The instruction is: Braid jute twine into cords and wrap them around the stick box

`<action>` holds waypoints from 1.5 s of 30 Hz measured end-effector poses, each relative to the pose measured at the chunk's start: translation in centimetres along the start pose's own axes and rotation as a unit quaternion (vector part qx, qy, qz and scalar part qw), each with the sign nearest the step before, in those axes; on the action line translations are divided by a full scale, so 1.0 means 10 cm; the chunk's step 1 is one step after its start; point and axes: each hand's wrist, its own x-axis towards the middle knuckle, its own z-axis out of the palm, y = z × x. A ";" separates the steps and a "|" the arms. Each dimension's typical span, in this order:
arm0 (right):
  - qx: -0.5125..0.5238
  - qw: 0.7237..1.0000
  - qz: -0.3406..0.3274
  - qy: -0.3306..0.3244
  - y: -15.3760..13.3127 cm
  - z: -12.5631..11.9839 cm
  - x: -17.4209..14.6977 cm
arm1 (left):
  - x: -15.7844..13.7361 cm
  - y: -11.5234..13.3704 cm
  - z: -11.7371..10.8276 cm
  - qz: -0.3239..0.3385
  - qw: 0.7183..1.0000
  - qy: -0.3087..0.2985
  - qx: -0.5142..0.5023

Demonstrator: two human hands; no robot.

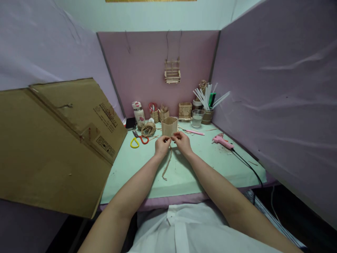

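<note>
My left hand (162, 145) and my right hand (182, 142) meet fingertip to fingertip at the middle of the table. Both are closed in a pinch on a thin brown braided twine cord (167, 164), whose loose end trails down over the cloth towards me. The exact grip is hidden by the fingers. Right behind them stands an upright holder made of pale wooden sticks (169, 125), its top open. Left of my hands lie scissors (139, 139) with one yellow and one red handle, close to a coil of twine (149, 129).
A pink glue gun (223, 141) with a black cable lies to the right. Along the back stand a clear cup (197, 118), a holder of white glue sticks (207, 116), a woven box (185, 111) and a bottle (138, 111). Cardboard (60, 147) leans at left.
</note>
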 end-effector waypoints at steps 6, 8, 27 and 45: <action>-0.004 1.000 -0.015 0.004 0.03 0.03 -0.02 | 0.02 -0.03 0.03 -0.017 0.998 0.018 -0.054; 0.008 1.000 -0.007 0.003 0.03 0.04 -0.02 | 0.03 -0.03 0.05 -0.043 0.994 0.018 -0.102; -0.027 0.999 -0.019 -0.013 -0.06 0.01 -0.01 | 0.06 -0.07 0.05 -0.047 0.967 -0.012 -0.250; 0.008 0.999 -0.027 -0.031 -0.14 -0.01 -0.04 | 0.07 0.02 -0.05 -0.179 0.899 -0.095 -0.389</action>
